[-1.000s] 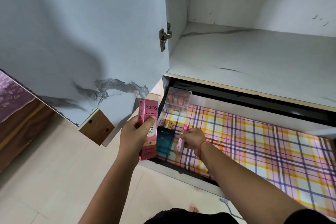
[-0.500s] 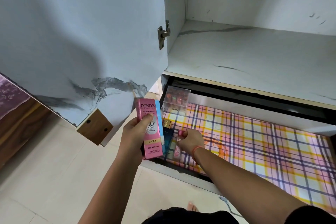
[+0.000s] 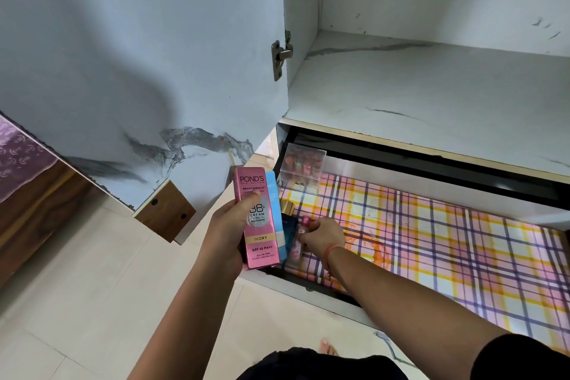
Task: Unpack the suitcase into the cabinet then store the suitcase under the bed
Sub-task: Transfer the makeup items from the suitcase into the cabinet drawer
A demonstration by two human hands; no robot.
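My left hand point(image 3: 227, 233) holds a pink Pond's cream box point(image 3: 256, 219) upright, with a light blue box point(image 3: 274, 203) pressed behind it, just left of the open cabinet drawer point(image 3: 311, 285). My right hand point(image 3: 322, 237) reaches into the drawer's front left corner and grips a small pink bottle point(image 3: 300, 241) lying on the plaid liner point(image 3: 431, 234). A dark blue perfume bottle with a gold cap point(image 3: 288, 219) lies beside it. A clear plastic box of small items point(image 3: 302, 168) stands at the drawer's back left. The suitcase is out of sight.
The open cabinet door point(image 3: 138, 71) hangs at left with a wooden block point(image 3: 165, 214) at its lower corner. Above the drawer runs a white marbled shelf point(image 3: 431, 95). A wooden bed edge with purple cover point(image 3: 21, 163) sits far left. Tiled floor point(image 3: 77, 302) lies below.
My left hand has turned the pink box so its front faces me and lifted it slightly. My right hand has shifted a little within the drawer's corner, still on the pink bottle.
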